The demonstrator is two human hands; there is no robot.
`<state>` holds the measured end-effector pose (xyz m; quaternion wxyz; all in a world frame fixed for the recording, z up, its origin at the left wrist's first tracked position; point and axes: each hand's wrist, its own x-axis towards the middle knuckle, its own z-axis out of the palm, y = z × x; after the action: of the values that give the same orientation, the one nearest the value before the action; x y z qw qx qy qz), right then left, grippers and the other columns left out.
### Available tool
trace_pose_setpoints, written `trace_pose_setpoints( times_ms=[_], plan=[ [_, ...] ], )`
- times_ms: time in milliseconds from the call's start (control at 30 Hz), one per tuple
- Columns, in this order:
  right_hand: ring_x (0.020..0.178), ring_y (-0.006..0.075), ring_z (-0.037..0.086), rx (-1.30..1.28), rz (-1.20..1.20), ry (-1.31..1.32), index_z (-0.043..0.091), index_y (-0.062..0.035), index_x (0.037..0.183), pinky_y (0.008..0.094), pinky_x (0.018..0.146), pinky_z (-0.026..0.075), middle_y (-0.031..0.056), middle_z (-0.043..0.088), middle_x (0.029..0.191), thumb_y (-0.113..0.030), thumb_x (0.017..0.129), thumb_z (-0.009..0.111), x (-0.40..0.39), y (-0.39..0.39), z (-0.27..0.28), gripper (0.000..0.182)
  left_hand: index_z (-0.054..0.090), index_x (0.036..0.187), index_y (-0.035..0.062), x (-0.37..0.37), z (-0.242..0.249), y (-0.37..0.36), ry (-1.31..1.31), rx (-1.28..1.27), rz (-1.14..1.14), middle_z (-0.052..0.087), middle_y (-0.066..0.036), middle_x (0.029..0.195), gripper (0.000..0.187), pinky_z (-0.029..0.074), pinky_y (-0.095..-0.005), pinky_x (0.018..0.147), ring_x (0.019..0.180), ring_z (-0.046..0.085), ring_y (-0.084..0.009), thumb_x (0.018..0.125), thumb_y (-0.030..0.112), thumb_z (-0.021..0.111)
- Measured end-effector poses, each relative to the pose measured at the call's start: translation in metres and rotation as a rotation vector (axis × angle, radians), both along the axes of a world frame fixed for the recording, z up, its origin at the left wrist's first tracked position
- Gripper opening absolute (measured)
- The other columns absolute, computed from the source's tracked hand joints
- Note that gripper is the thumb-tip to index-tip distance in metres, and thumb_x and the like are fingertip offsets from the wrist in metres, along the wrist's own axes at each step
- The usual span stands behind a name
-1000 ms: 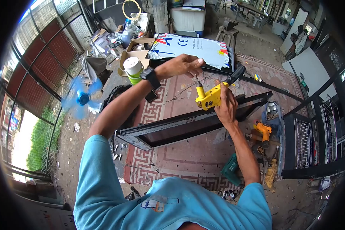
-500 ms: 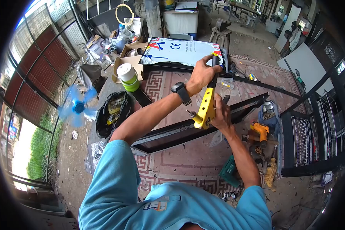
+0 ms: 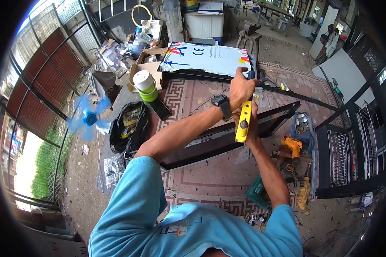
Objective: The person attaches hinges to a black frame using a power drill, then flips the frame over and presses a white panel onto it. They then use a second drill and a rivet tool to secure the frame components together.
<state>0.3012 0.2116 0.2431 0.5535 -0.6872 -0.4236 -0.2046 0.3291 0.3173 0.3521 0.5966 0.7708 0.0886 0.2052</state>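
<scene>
A yellow hand riveter point(image 3: 243, 122) with a dark nose points up toward the camera between my hands. My left hand point(image 3: 242, 89), with a black watch on its wrist, is closed round the tool's black upper handle. My right hand point(image 3: 253, 125) is wrapped round the lower part, its fingers partly hidden behind the yellow body. Below the hands a black metal frame point(image 3: 201, 150) lies slantwise over the patterned table surface point(image 3: 201, 180).
A wrapped white panel point(image 3: 206, 58) lies at the far side. A green and white tumbler point(image 3: 146, 85), phone point(image 3: 159, 109) and black bag point(image 3: 128, 126) are at left. Orange drill point(image 3: 292, 149) and green power tool point(image 3: 257, 192) lie at right. A blue fan point(image 3: 89, 118) spins at left.
The riveter has turned so its nose faces the camera, and its lower end has moved right. My left hand has shifted right and slightly nearer, still on the handle.
</scene>
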Motion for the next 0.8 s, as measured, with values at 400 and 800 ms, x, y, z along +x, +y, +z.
trace_pose_setpoints(
  times_ms=[400,800],
  plan=[
    [0.069,0.0189,0.06,-0.011,0.017,0.084,0.028,-0.0028,0.132,0.0299,0.067,0.051,0.0063,0.058,0.08,-0.02,0.087,0.062,-0.012,-0.003,0.027,0.058,0.044,0.123,-0.0043,-0.024,0.047,0.016,0.041,0.018,0.023,0.062,-0.014,0.09,0.059,0.049,-0.0283,0.067,0.075,0.06,-0.0175,0.076,0.019,0.07],
    [0.076,0.0212,0.062,-0.066,0.033,-0.131,0.037,-0.0082,0.126,0.0319,0.068,0.051,0.01,0.06,0.087,-0.013,0.081,0.07,-0.01,-0.012,0.016,0.056,0.04,0.132,-0.0026,-0.033,-0.006,0.038,0.132,0.254,-0.304,0.065,-0.025,0.099,0.054,0.049,-0.035,0.082,0.09,0.065,-0.0302,0.09,0.026,0.057]
  ],
)
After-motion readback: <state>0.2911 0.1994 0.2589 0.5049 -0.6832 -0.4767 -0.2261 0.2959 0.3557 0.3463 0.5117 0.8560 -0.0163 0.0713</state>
